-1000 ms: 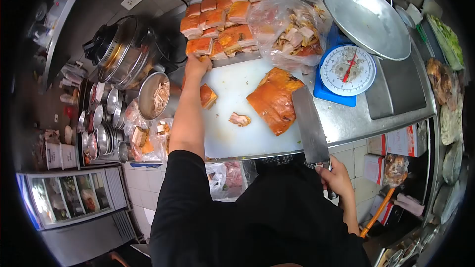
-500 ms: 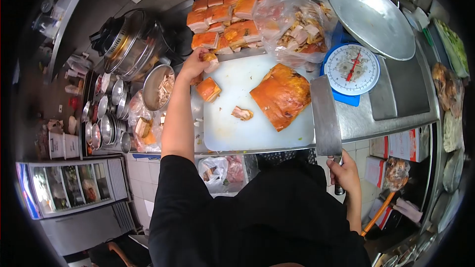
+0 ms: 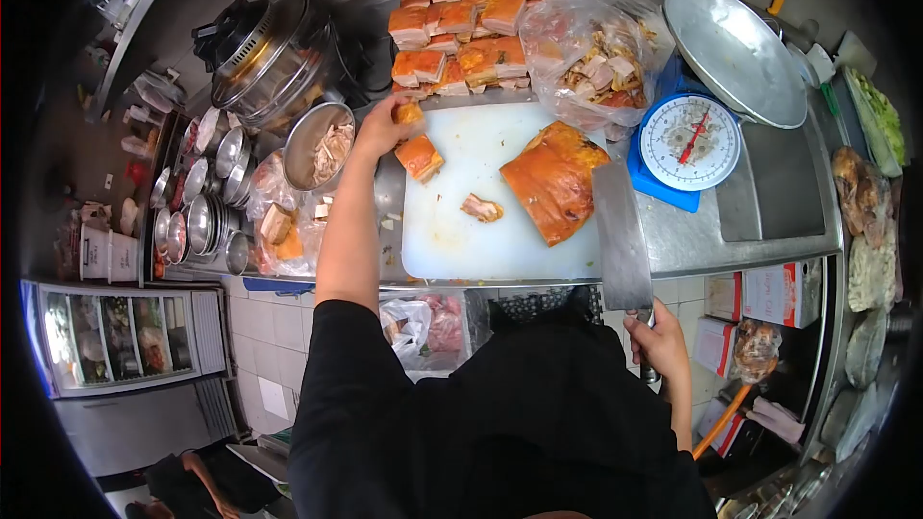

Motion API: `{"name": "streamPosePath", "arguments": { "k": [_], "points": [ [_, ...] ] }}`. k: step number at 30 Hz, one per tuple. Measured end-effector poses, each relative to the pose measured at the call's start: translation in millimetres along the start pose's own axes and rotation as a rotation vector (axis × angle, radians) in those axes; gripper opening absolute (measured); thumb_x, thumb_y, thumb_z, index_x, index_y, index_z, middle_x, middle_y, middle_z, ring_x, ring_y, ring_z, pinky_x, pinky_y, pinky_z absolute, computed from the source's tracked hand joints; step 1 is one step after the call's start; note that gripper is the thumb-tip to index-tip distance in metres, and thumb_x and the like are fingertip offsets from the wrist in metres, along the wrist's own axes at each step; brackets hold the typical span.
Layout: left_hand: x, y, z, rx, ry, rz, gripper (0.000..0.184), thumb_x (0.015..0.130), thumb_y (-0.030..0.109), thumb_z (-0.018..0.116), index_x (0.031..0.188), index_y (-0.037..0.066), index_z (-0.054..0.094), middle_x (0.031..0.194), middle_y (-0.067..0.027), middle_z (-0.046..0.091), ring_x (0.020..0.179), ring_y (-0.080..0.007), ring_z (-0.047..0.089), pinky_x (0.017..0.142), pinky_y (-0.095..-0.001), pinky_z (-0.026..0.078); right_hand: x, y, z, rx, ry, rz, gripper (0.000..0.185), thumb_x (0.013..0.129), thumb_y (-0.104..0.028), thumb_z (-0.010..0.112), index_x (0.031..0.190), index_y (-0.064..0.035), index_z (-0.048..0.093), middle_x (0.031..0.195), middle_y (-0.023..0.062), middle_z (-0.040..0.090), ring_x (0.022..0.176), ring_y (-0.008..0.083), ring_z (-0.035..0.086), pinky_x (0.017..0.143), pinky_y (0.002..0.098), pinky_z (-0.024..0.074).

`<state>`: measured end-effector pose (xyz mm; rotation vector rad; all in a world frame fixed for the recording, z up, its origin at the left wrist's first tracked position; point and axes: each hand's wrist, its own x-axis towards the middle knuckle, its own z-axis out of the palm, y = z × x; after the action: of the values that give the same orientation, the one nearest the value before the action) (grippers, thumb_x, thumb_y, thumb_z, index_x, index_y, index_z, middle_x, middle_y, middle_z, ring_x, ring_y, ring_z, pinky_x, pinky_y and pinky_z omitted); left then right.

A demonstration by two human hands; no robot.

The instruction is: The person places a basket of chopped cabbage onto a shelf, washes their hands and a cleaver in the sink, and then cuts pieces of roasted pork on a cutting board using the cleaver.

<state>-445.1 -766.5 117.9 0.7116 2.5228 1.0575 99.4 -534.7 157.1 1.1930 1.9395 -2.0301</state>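
Note:
My left hand [image 3: 381, 127] is closed on a small piece of roast pork [image 3: 409, 113] at the upper left corner of the white cutting board [image 3: 452, 245]. Just below it lies a square pork chunk [image 3: 419, 158] with orange skin. A larger slab of roast pork [image 3: 556, 183] rests skin up on the board's right side, and a small meat scrap [image 3: 481, 209] is near the middle. My right hand [image 3: 661, 338] grips the handle of a cleaver [image 3: 623, 240], its broad blade pointing away from me beside the slab. Behind the board, cut pork blocks [image 3: 457, 17] are stacked in rows.
A plastic bag of meat pieces [image 3: 591, 67] and a blue scale [image 3: 689, 146] with a metal pan [image 3: 735, 53] stand at the right. To the left are a steel bowl of meat strips [image 3: 319, 146] and a glass-bowl cooker [image 3: 274, 62]. Another person's arm [image 3: 209, 482] shows lower left.
The whole view has shifted slightly. My left hand still holds the pork piece by the board's corner, and the cleaver stays in my right. More of the other person shows at lower left.

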Motion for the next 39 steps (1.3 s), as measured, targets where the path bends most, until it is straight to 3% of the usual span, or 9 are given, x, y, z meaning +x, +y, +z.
{"name": "streamPosePath", "arguments": {
  "k": [5, 8, 16, 21, 24, 31, 33, 35, 39],
  "points": [
    [17.3, -0.6, 20.3, 0.088, -0.007, 0.030, 0.064, 0.076, 0.032, 0.087, 0.131, 0.012, 0.062, 0.116, -0.0129, 0.069, 0.104, -0.0215, 0.067, 0.090, -0.0353, 0.052, -5.6, -6.6, 4.9, -0.059, -0.002, -0.006, 0.015, 0.092, -0.013, 0.067, 0.104, -0.0062, 0.061, 0.059, 0.0009, 0.055, 0.045, 0.0103, 0.054, 0.043, 0.0276, 0.0431],
    [11.7, 19.2, 25.6, 0.596, 0.115, 0.222, 0.066, 0.078, 0.032, 0.081, 0.136, 0.010, 0.059, 0.132, -0.0182, 0.063, 0.122, -0.0361, 0.060, 0.103, -0.0411, 0.048, -11.5, -6.6, 3.7, -0.056, 0.028, -0.010, 0.015, 0.092, -0.013, 0.067, 0.104, -0.0063, 0.061, 0.059, 0.0010, 0.055, 0.045, 0.0103, 0.054, 0.043, 0.0274, 0.0431],
    [-147.7, 31.5, 126.0, 0.532, -0.197, 0.658, 0.040, 0.080, 0.008, 0.069, 0.120, 0.008, 0.067, 0.120, -0.0160, 0.067, 0.117, -0.0313, 0.061, 0.103, -0.0417, 0.046, -15.0, 14.8, -16.2, 0.081, 0.108, -0.026, 0.016, 0.092, -0.013, 0.067, 0.104, -0.0070, 0.058, 0.058, 0.0016, 0.054, 0.043, 0.0123, 0.051, 0.040, 0.0275, 0.0391],
    [-132.0, 40.9, 138.6, 0.101, 0.092, 0.272, 0.031, 0.083, 0.006, 0.063, 0.113, 0.006, 0.070, 0.113, -0.0170, 0.070, 0.109, -0.0340, 0.064, 0.093, -0.0418, 0.051, -11.2, 2.1, -26.3, 0.091, 0.128, -0.054, 0.015, 0.092, -0.013, 0.066, 0.104, -0.0069, 0.058, 0.059, 0.0015, 0.054, 0.043, 0.0123, 0.051, 0.040, 0.0278, 0.0395],
    [-95.1, 118.0, 131.4, -0.032, 0.055, 0.331, 0.036, 0.087, 0.012, 0.062, 0.122, 0.003, 0.064, 0.113, -0.0205, 0.069, 0.110, -0.0384, 0.063, 0.092, -0.0442, 0.051, -4.8, -8.3, -29.8, 0.053, 0.106, -0.060, 0.014, 0.093, -0.013, 0.066, 0.104, -0.0069, 0.059, 0.059, 0.0005, 0.054, 0.044, 0.0108, 0.052, 0.042, 0.0273, 0.0414],
    [10.2, 237.4, 140.2, 0.192, 0.278, 0.559, 0.029, 0.091, 0.025, 0.064, 0.114, 0.008, 0.069, 0.110, -0.0187, 0.071, 0.103, -0.0373, 0.067, 0.088, -0.0443, 0.053, -0.5, -1.5, -37.0, -0.003, 0.075, -0.038, 0.016, 0.093, -0.016, 0.067, 0.105, -0.0064, 0.062, 0.061, 0.0003, 0.056, 0.047, 0.0101, 0.054, 0.044, 0.0278, 0.0445],
    [-7.3, 248.8, 162.0, 0.239, 0.005, 0.406, 0.021, 0.089, 0.025, 0.062, 0.098, 0.008, 0.070, 0.104, -0.0157, 0.072, 0.095, -0.0387, 0.067, 0.084, -0.0446, 0.054, -2.8, 7.8, -42.7, -0.030, 0.112, -0.030, 0.017, 0.093, -0.017, 0.067, 0.105, -0.0063, 0.062, 0.060, 0.0010, 0.056, 0.046, 0.0106, 0.054, 0.044, 0.0285, 0.0449],
    [-20.4, 228.6, 216.2, 0.407, -0.178, 0.624, 0.020, 0.087, 0.026, 0.060, 0.089, 0.009, 0.071, 0.099, -0.0121, 0.072, 0.097, -0.0366, 0.066, 0.087, -0.0472, 0.050, -5.0, 12.8, -48.6, -0.066, 0.137, -0.027, 0.018, 0.092, -0.017, 0.067, 0.105, -0.0061, 0.062, 0.060, 0.0017, 0.057, 0.046, 0.0111, 0.054, 0.044, 0.0291, 0.0452],
    [-51.7, 193.7, 265.9, 0.511, -0.178, 0.710, 0.022, 0.088, 0.030, 0.058, 0.090, 0.013, 0.072, 0.099, -0.0078, 0.069, 0.109, -0.0276, 0.060, 0.100, -0.0487, 0.040, -5.2, 10.8, -60.7, -0.193, 0.214, -0.015, 0.018, 0.092, -0.017, 0.067, 0.106, -0.0067, 0.061, 0.058, 0.0026, 0.057, 0.044, 0.0120, 0.054, 0.044, 0.0296, 0.0446]
  ]
}}
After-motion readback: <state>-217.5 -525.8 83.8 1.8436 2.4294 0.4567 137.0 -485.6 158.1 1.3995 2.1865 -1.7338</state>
